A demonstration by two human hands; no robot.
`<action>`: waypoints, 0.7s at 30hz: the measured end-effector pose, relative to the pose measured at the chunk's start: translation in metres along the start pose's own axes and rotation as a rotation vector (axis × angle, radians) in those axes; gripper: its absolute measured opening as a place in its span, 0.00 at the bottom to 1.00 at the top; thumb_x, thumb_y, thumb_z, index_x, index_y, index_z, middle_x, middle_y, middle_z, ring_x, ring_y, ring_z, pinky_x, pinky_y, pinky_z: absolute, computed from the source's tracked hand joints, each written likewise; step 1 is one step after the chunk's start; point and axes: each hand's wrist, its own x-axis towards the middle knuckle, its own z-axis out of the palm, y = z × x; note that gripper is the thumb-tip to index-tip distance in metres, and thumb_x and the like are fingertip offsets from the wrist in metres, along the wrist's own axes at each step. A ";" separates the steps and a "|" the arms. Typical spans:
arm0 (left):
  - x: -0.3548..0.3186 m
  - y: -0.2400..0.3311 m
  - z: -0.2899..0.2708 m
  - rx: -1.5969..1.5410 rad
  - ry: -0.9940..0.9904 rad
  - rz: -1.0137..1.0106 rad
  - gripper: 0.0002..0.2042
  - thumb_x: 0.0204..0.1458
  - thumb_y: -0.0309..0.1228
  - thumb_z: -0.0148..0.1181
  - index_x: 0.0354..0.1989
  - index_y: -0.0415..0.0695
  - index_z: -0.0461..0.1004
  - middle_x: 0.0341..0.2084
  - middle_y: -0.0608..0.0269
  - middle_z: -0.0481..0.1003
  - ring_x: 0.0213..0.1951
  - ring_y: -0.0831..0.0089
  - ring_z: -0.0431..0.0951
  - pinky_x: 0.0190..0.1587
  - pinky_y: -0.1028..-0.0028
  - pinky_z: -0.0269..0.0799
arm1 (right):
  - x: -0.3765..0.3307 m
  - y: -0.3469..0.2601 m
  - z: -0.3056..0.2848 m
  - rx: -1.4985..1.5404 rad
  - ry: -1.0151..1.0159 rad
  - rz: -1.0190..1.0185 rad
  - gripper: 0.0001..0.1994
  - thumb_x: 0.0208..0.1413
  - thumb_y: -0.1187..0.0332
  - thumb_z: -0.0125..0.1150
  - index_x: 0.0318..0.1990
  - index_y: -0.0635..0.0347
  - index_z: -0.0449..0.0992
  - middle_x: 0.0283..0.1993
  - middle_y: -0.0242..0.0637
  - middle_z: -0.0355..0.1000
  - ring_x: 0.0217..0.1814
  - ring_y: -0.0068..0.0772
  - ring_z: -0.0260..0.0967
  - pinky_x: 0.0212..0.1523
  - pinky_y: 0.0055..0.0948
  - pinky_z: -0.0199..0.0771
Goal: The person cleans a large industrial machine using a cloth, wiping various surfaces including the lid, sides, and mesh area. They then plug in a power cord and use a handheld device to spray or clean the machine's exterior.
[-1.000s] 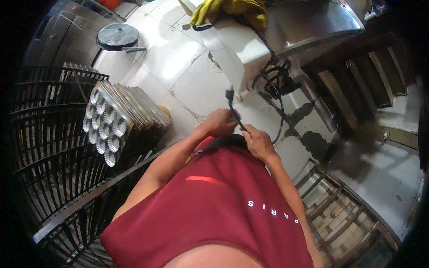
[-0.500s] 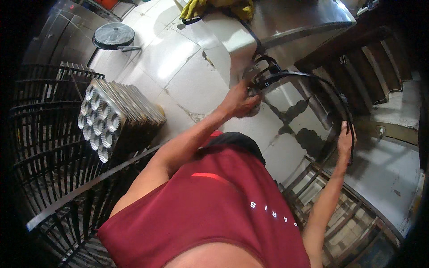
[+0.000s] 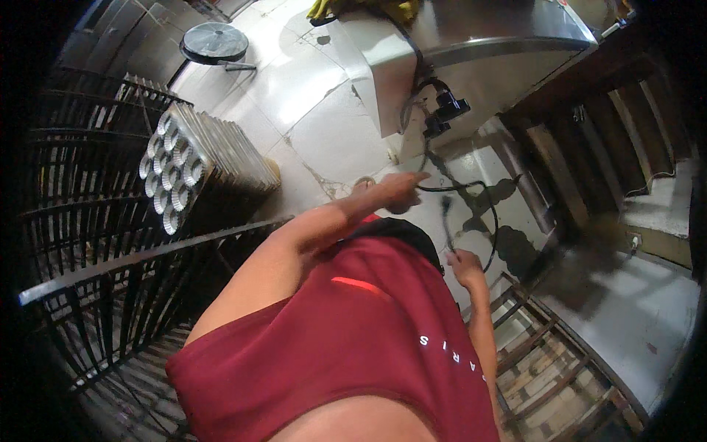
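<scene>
- Okay, so both hands are on the black cable (image 3: 495, 230): the right hand (image 3: 467, 269) pinches it just below the blurry plug end (image 3: 446, 205), which sticks up past the fingers.
- The left hand (image 3: 399, 193) is curled in near the same cable's upper stretch, looks closed on it, can't tell how tightly.
- Between the 2 hands the cable hangs in a loose loop, out in front of the waist.
- Left arm's bent across the body, palm hidden; right forearm comes up along the other side.
- Below is a pale tile floor (image 3: 309, 99), cracked, with dark patches (image 3: 515, 254) under the loop.
- Just ahead: a metal-topped counter (image 3: 501, 33) with a black box (image 3: 451, 107) at its side and yellow cloth (image 3: 398, 9) on top.
- Left side's crowded by a black metal rack (image 3: 81, 221) and stacked cup trays (image 3: 177, 171).
- Further off, 1 round stool (image 3: 215, 41).
- Slatted rack (image 3: 541, 342) hems in the right.
</scene>
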 end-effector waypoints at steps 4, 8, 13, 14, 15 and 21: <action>0.066 0.045 0.044 0.000 0.186 0.357 0.24 0.53 0.41 0.64 0.58 0.51 0.71 0.49 0.52 0.76 0.52 0.52 0.76 0.52 0.53 0.73 | -0.009 0.041 -0.025 0.593 0.331 0.131 0.18 0.66 0.57 0.57 0.31 0.63 0.74 0.24 0.34 0.69 0.25 0.29 0.63 0.30 0.28 0.64; 0.069 0.159 0.008 -0.427 0.486 0.666 0.19 0.51 0.42 0.68 0.46 0.45 0.71 0.36 0.54 0.77 0.43 0.52 0.77 0.46 0.60 0.72 | -0.040 0.022 -0.071 1.539 0.586 -0.230 0.21 0.69 0.56 0.54 0.23 0.51 0.58 0.20 0.24 0.48 0.19 0.21 0.43 0.27 0.25 0.53; -0.022 0.231 -0.070 -0.866 0.409 0.743 0.15 0.58 0.30 0.63 0.49 0.45 0.65 0.34 0.56 0.79 0.33 0.67 0.77 0.36 0.65 0.72 | -0.064 -0.023 -0.133 1.970 0.622 -0.582 0.25 0.71 0.48 0.46 0.22 0.50 0.56 0.20 0.24 0.45 0.20 0.21 0.40 0.26 0.25 0.50; -0.034 0.228 -0.076 -0.905 0.441 0.785 0.14 0.60 0.28 0.61 0.50 0.45 0.64 0.35 0.56 0.80 0.32 0.70 0.77 0.35 0.65 0.72 | -0.063 -0.028 -0.142 1.990 0.678 -0.549 0.26 0.71 0.47 0.44 0.22 0.50 0.56 0.20 0.24 0.45 0.20 0.21 0.40 0.27 0.25 0.49; -0.042 0.221 -0.080 -0.827 0.608 0.863 0.14 0.61 0.26 0.59 0.51 0.45 0.63 0.37 0.55 0.80 0.33 0.72 0.77 0.34 0.66 0.72 | -0.059 -0.029 -0.150 2.044 0.681 -0.469 0.26 0.72 0.45 0.40 0.22 0.50 0.56 0.19 0.25 0.46 0.17 0.21 0.38 0.26 0.26 0.48; -0.136 0.150 -0.095 -0.575 0.823 0.864 0.12 0.58 0.30 0.66 0.45 0.45 0.69 0.29 0.60 0.78 0.27 0.73 0.77 0.30 0.71 0.72 | -0.026 -0.022 -0.185 1.815 0.493 -0.577 0.27 0.71 0.43 0.43 0.23 0.51 0.58 0.18 0.25 0.45 0.14 0.21 0.35 0.23 0.27 0.44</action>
